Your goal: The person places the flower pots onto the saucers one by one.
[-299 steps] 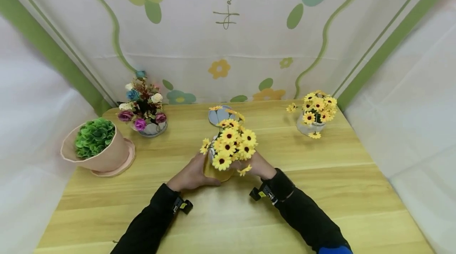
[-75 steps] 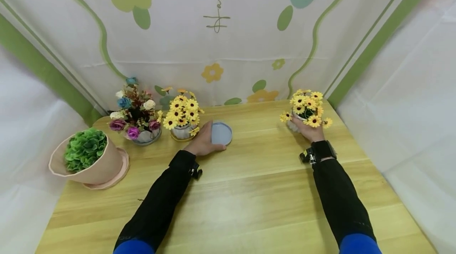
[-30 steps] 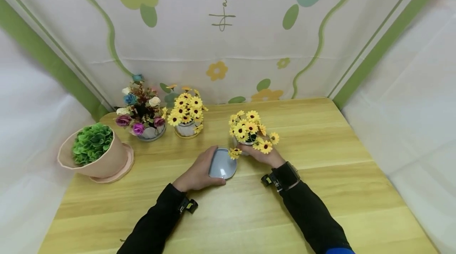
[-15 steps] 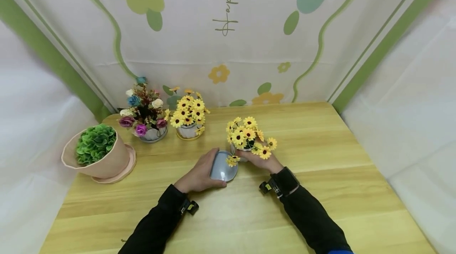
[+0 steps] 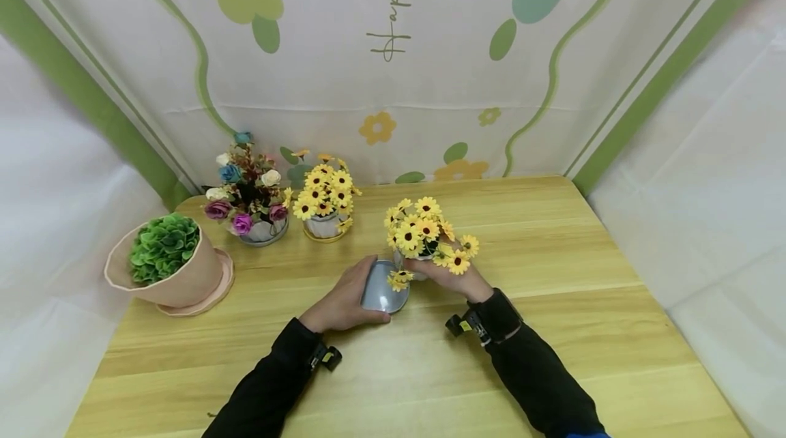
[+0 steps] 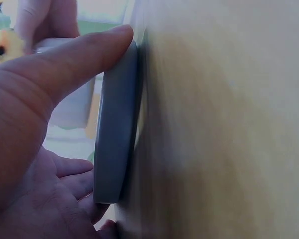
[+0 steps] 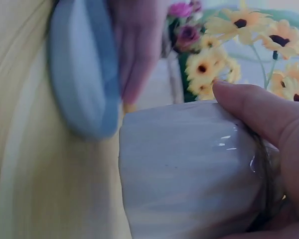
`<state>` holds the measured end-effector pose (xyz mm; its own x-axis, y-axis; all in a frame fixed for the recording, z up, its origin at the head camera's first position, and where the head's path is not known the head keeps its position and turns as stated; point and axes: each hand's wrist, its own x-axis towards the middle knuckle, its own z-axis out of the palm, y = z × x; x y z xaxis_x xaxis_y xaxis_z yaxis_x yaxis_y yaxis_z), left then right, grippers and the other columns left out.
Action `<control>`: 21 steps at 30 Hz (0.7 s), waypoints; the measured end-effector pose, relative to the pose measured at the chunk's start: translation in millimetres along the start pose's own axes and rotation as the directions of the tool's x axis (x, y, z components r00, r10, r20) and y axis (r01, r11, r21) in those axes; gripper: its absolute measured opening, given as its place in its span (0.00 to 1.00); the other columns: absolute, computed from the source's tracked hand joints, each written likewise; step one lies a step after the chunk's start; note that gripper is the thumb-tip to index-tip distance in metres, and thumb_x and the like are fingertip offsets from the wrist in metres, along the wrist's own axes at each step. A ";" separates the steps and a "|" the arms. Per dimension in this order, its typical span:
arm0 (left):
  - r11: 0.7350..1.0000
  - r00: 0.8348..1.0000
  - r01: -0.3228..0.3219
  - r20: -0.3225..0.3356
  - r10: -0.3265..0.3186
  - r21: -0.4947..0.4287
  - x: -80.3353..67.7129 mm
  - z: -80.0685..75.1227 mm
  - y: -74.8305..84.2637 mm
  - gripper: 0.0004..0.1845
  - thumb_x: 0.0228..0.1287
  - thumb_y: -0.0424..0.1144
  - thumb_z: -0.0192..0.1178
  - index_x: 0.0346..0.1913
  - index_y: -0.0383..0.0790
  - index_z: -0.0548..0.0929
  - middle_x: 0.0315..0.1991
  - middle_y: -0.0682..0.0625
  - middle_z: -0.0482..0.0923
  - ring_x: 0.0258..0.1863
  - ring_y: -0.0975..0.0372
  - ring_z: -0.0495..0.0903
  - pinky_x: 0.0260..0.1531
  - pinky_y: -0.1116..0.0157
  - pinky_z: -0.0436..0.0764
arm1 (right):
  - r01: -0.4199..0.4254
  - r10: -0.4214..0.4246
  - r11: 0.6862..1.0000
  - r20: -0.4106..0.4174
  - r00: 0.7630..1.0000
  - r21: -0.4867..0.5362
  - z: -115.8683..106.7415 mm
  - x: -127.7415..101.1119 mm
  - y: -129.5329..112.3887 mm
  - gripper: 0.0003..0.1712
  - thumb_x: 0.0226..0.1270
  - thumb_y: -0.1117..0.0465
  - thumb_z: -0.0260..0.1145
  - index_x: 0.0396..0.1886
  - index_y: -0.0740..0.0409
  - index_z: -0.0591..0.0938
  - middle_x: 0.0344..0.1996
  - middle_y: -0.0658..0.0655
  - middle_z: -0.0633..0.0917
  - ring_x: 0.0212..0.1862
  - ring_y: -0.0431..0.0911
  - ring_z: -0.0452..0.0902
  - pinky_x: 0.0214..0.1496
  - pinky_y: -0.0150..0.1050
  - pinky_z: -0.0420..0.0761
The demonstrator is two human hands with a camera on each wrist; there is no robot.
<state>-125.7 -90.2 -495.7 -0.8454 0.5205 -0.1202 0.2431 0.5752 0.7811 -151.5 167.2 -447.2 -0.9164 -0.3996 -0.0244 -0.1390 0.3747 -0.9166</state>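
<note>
In the head view my left hand (image 5: 344, 298) grips a round blue-grey saucer (image 5: 379, 291) by its left side, near the middle of the table. The left wrist view has the thumb over the rim of the saucer (image 6: 117, 129), which sits close against the tabletop. My right hand (image 5: 457, 280) holds a potted bunch of yellow daisies (image 5: 410, 233) just right of the saucer. One drooping bloom overlaps the saucer. The right wrist view shows the glossy white pot (image 7: 189, 169) in the grip, its base facing the saucer with a gap between.
A second daisy pot (image 5: 322, 225) stands on a yellow saucer (image 5: 325, 239) at the back. Left of it is a pot of mixed roses (image 5: 264, 230). A pink planter (image 5: 184, 279) with green leaves stands at the left. A flowered curtain (image 5: 454, 83) hangs behind the wooden table (image 5: 522, 233).
The first daisy pot went from both hands to the back, beside the roses. The right hand brought the second pot from the far right; the left drew the saucer nearer. Lately the pot shifted slightly left.
</note>
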 end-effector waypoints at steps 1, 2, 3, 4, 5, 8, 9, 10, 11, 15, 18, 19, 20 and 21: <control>1.000 1.000 -0.008 -0.004 0.008 -0.002 0.3 0.0 -0.7 0.66 0.55 0.53 0.81 0.86 0.37 0.47 0.83 0.38 0.55 0.79 0.42 0.61 0.78 0.40 0.64 | 0.000 0.000 1.000 0.013 1.000 0.015 1.7 -1.1 -3.7 0.40 0.68 0.53 0.76 0.77 0.45 0.71 0.71 0.51 0.79 0.75 0.53 0.72 0.80 0.60 0.70; 1.000 1.000 -0.017 -0.008 0.017 -0.001 0.5 0.1 -1.4 0.67 0.55 0.52 0.81 0.86 0.37 0.46 0.83 0.38 0.56 0.78 0.43 0.62 0.78 0.41 0.63 | 0.002 -0.002 1.000 0.023 1.000 0.029 4.0 -1.8 -7.3 0.39 0.68 0.53 0.76 0.76 0.45 0.72 0.71 0.50 0.80 0.75 0.53 0.73 0.79 0.59 0.71; 0.999 0.999 -0.032 -0.015 0.032 -0.004 1.2 0.3 -2.2 0.67 0.54 0.52 0.82 0.86 0.38 0.46 0.83 0.39 0.56 0.78 0.44 0.63 0.79 0.41 0.63 | 0.010 -0.011 0.999 0.037 0.999 0.045 6.5 -2.3 -10.5 0.39 0.67 0.54 0.77 0.76 0.45 0.72 0.70 0.50 0.80 0.74 0.53 0.73 0.79 0.58 0.71; 0.999 0.998 -0.053 -0.024 0.053 -0.008 1.8 0.4 -3.0 0.67 0.54 0.51 0.82 0.86 0.40 0.46 0.83 0.40 0.56 0.78 0.45 0.63 0.79 0.41 0.62 | 0.018 -0.021 0.999 0.050 0.999 0.050 9.3 -2.7 -13.3 0.39 0.67 0.54 0.77 0.76 0.45 0.72 0.70 0.50 0.80 0.74 0.52 0.73 0.79 0.58 0.71; 0.997 0.996 -0.076 -0.036 0.076 -0.007 2.1 0.8 -4.2 0.66 0.53 0.51 0.83 0.86 0.40 0.48 0.81 0.40 0.60 0.76 0.45 0.65 0.78 0.41 0.63 | 0.035 -0.039 0.998 0.067 0.997 0.061 12.4 -2.8 -15.9 0.40 0.66 0.55 0.77 0.76 0.45 0.72 0.70 0.50 0.79 0.74 0.52 0.73 0.79 0.57 0.71; 0.982 0.980 -0.188 -0.073 0.187 -0.005 4.8 1.8 -7.3 0.62 0.52 0.47 0.84 0.84 0.43 0.54 0.78 0.43 0.65 0.76 0.49 0.67 0.78 0.43 0.64 | 0.087 -0.096 0.993 0.123 0.988 0.078 22.7 -1.6 -21.0 0.42 0.66 0.57 0.77 0.78 0.47 0.70 0.72 0.51 0.78 0.75 0.51 0.72 0.80 0.54 0.71; 0.972 0.969 -0.235 -0.085 0.234 -0.002 6.0 2.2 -8.5 0.60 0.51 0.45 0.84 0.83 0.45 0.57 0.77 0.44 0.67 0.75 0.50 0.68 0.78 0.43 0.65 | 0.107 -0.117 0.991 0.138 0.984 0.077 25.9 -1.2 -22.0 0.43 0.66 0.58 0.77 0.78 0.47 0.70 0.72 0.51 0.78 0.75 0.51 0.72 0.80 0.53 0.72; 0.963 0.959 -0.269 -0.097 0.267 -0.004 6.7 2.5 -9.5 0.59 0.51 0.44 0.85 0.82 0.45 0.59 0.76 0.45 0.69 0.75 0.51 0.69 0.78 0.45 0.67 | 0.126 -0.136 0.989 0.152 0.979 0.076 29.0 -0.7 -22.4 0.42 0.67 0.58 0.77 0.78 0.48 0.70 0.71 0.51 0.78 0.74 0.50 0.73 0.79 0.52 0.73; 0.956 0.951 -0.293 -0.105 0.290 -0.009 7.1 2.8 -10.5 0.57 0.50 0.43 0.85 0.81 0.46 0.61 0.73 0.47 0.72 0.74 0.53 0.71 0.78 0.47 0.68 | 0.148 -0.157 0.986 0.162 0.974 0.071 31.8 -0.3 -22.9 0.41 0.67 0.59 0.77 0.78 0.49 0.70 0.71 0.52 0.79 0.74 0.50 0.74 0.79 0.50 0.74; 0.948 0.942 -0.316 -0.125 0.312 -0.022 6.8 2.0 -12.2 0.54 0.49 0.42 0.85 0.79 0.49 0.65 0.71 0.51 0.74 0.72 0.57 0.73 0.78 0.52 0.70 | 0.170 -0.179 0.983 0.151 0.972 0.070 39.9 -1.2 -21.2 0.39 0.67 0.59 0.77 0.75 0.49 0.73 0.68 0.51 0.81 0.71 0.49 0.77 0.75 0.45 0.77; 0.952 0.946 -0.304 -0.123 0.300 -0.019 6.2 0.3 -11.9 0.53 0.50 0.43 0.85 0.78 0.48 0.66 0.71 0.51 0.75 0.72 0.56 0.73 0.77 0.50 0.70 | 0.145 -0.161 0.983 0.147 0.976 0.112 44.4 -2.6 -19.5 0.40 0.66 0.60 0.77 0.75 0.49 0.72 0.68 0.51 0.80 0.72 0.49 0.76 0.76 0.44 0.77; 0.954 0.948 -0.299 -0.121 0.294 -0.024 6.1 -0.2 -11.5 0.52 0.50 0.42 0.85 0.77 0.49 0.67 0.71 0.51 0.75 0.72 0.56 0.73 0.77 0.49 0.71 | 0.136 -0.157 0.981 0.152 0.976 0.139 45.8 -2.7 -18.9 0.40 0.66 0.61 0.77 0.75 0.50 0.72 0.68 0.52 0.80 0.72 0.50 0.75 0.76 0.45 0.76; 0.956 0.951 -0.291 -0.119 0.286 -0.028 5.8 -0.8 -11.4 0.53 0.50 0.42 0.85 0.78 0.50 0.66 0.71 0.51 0.74 0.73 0.56 0.73 0.78 0.49 0.70 | 0.125 -0.151 0.979 0.159 0.976 0.162 47.1 -2.5 -18.4 0.39 0.66 0.62 0.77 0.75 0.50 0.72 0.69 0.52 0.80 0.72 0.50 0.75 0.77 0.46 0.76; 0.957 0.951 -0.290 -0.117 0.285 -0.027 5.8 -1.3 -11.2 0.53 0.50 0.42 0.85 0.78 0.51 0.65 0.73 0.51 0.73 0.74 0.56 0.72 0.78 0.48 0.69 | 0.116 -0.145 0.978 0.165 0.976 0.176 48.1 -2.3 -18.1 0.39 0.67 0.62 0.76 0.75 0.49 0.72 0.68 0.52 0.80 0.72 0.50 0.75 0.77 0.47 0.76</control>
<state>-133.9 -94.4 -504.3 -0.7903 0.5856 0.1801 0.4651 0.3820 0.7986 -128.8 121.1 -449.8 -0.8119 -0.5822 0.0437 -0.1759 0.1726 -0.9692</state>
